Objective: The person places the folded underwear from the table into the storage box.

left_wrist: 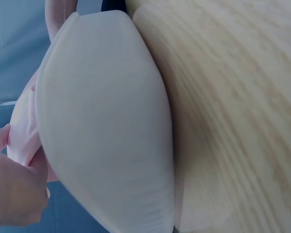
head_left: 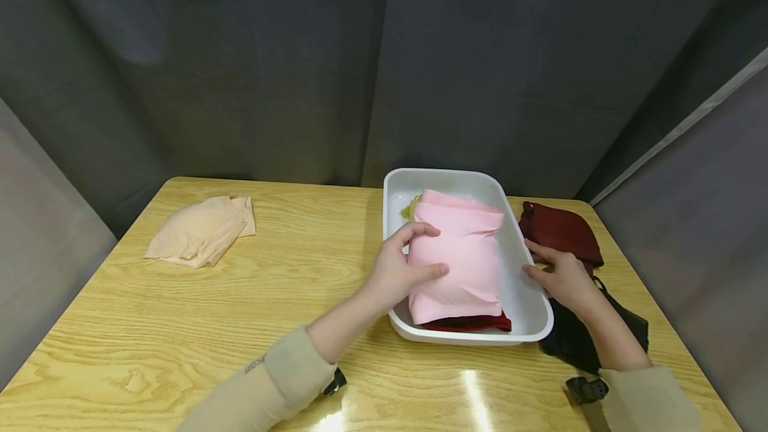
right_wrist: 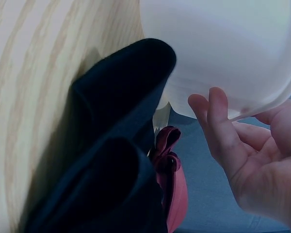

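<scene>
A white plastic basin [head_left: 444, 337] stands on the table, right of centre. Inside it lies a folded pink garment [head_left: 459, 265], on top of a dark red cloth [head_left: 468, 323] that shows at the near end. Something yellow-green [head_left: 411, 209] peeks out at the pink garment's far left. My left hand [head_left: 399, 269] reaches over the basin's left rim and pinches the pink garment's left side between thumb and fingers. On the basin's right side, my right hand [head_left: 564, 279] grips the rim, fingers against the outer wall [right_wrist: 218, 104] and thumb over the edge.
A crumpled beige garment [head_left: 204, 231] lies at the table's far left. Right of the basin are a dark red garment [head_left: 561, 235] and, nearer, a black one [head_left: 579, 332], partly under my right forearm. Dark curtains [head_left: 288, 72] hang behind the wooden table [head_left: 288, 232].
</scene>
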`<state>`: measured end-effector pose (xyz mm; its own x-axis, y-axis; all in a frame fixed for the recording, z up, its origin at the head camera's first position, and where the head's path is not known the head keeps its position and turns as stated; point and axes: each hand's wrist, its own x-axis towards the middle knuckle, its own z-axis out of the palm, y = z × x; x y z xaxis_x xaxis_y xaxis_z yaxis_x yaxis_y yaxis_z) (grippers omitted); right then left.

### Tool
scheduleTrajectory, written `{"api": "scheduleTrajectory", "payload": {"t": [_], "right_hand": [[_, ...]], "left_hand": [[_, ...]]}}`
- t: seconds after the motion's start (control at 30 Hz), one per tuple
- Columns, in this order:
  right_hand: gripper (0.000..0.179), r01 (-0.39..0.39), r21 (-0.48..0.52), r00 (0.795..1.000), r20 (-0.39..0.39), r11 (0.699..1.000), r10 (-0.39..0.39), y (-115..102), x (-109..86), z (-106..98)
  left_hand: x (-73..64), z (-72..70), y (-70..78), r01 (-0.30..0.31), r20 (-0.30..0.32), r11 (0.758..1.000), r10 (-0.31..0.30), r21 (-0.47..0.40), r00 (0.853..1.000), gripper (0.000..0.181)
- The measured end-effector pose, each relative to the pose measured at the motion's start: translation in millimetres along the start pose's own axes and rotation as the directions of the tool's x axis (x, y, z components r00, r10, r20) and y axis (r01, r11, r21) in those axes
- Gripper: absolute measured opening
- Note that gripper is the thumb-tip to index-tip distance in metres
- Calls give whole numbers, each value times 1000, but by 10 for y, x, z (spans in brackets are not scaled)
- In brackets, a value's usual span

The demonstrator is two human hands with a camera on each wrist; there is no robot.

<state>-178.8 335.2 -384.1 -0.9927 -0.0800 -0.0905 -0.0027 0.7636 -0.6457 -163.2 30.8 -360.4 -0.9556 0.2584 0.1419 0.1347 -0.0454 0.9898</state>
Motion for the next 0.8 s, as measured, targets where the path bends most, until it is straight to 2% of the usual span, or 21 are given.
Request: {"api": "scheduleTrajectory", "payload": {"t": [0.23, 0.57, 0.8], "right_hand": [[61, 5, -10, 1000, -9, 1000, -5, -3, -5, 0], [61, 4, -14, 1000, -12, 1000, -4, -6, -2, -1], [62, -1, -20, 1000, -6, 1000, 1, 0, 9, 0]], "left_hand": [[14, 88, -73, 24, -13, 997, -23, 75, 1000, 50], [27, 151, -141, 54, 2, 992, -55, 111, 999, 51], [37, 201, -181, 104, 10, 983, -106, 150, 994, 50]]}}
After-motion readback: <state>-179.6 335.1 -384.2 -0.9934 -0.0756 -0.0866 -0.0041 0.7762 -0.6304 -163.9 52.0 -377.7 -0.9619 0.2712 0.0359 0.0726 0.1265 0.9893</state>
